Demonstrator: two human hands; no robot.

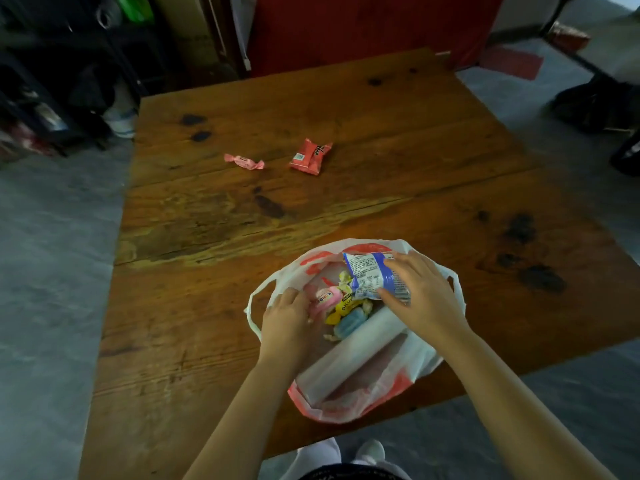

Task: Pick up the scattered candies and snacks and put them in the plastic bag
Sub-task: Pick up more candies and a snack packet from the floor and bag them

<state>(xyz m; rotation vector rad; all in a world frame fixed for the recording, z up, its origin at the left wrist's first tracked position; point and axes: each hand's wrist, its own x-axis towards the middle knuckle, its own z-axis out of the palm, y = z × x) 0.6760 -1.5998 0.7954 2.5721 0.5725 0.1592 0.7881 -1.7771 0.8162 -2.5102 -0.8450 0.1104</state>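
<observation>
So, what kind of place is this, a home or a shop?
Probably a home or storeroom, though I cannot be sure: a worn wooden table on a grey floor, a cluttered dark rack nearby, and no counter or goods on display.

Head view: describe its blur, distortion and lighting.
Head view: wide-angle bending bows the table edges; dim, warm light, no harsh glare; corners and background are soft; the right hand on the blue snack packet is slightly blurred; the two red candies stay fairly legible.

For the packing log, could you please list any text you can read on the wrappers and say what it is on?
Blue and white snack packet, in the right hand: fine print, too small to read.
Pink candy in the plastic bag: letters, blurred.
Yellow candy: blurred.
Red snack packet on the table: black characters, unreadable.
</observation>
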